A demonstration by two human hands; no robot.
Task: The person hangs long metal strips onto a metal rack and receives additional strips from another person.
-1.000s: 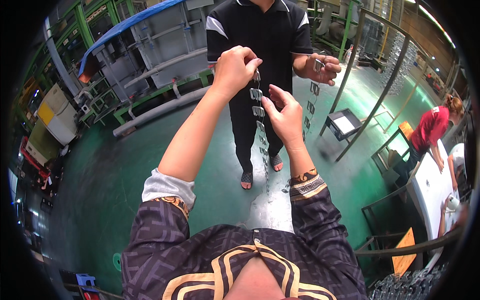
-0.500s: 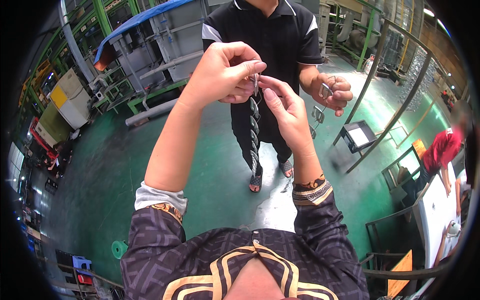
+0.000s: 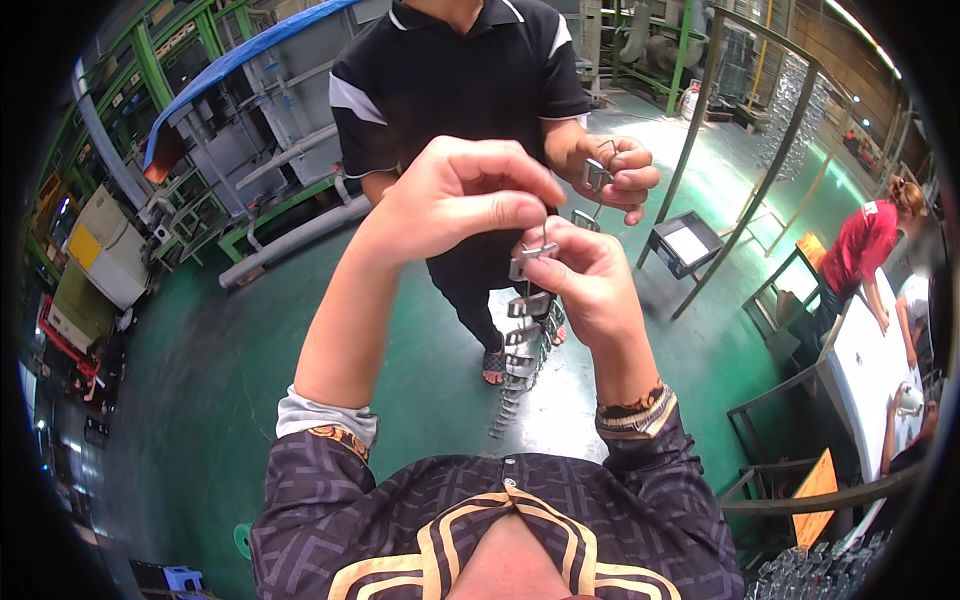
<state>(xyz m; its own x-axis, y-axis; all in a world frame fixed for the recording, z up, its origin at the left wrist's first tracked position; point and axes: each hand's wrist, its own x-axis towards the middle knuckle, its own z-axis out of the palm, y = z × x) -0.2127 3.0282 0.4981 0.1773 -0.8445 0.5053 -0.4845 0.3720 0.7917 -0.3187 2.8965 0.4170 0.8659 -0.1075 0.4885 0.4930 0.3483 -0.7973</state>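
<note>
You are holding a strand of metal clips in front of your chest, and it is hanging with its long axis roughly vertical, trailing down over the green floor. Your right hand is the nearer one, sitting just right of the strand's upper end, its thumb and index finger gripping the top clip. Your left hand is standing above and to the left of the strand's top. Its fingers are curving toward the thumb beside the thin wire that is rising from that clip; I cannot tell whether they are pinching it. From those left fingers, the strand is lying below and slightly to the right.

Your left wrist is bending over toward the strand, while your right hand is angling inward at its side. Both forearms are reaching up, one on each side of the strand.

Beyond the strand, a co-worker is facing you; the co-worker's hand, above and right of your strand, is holding a second clip strand. Farther right of your strand, a black crate is standing, and a person in red is leaning over a white bench.
</note>
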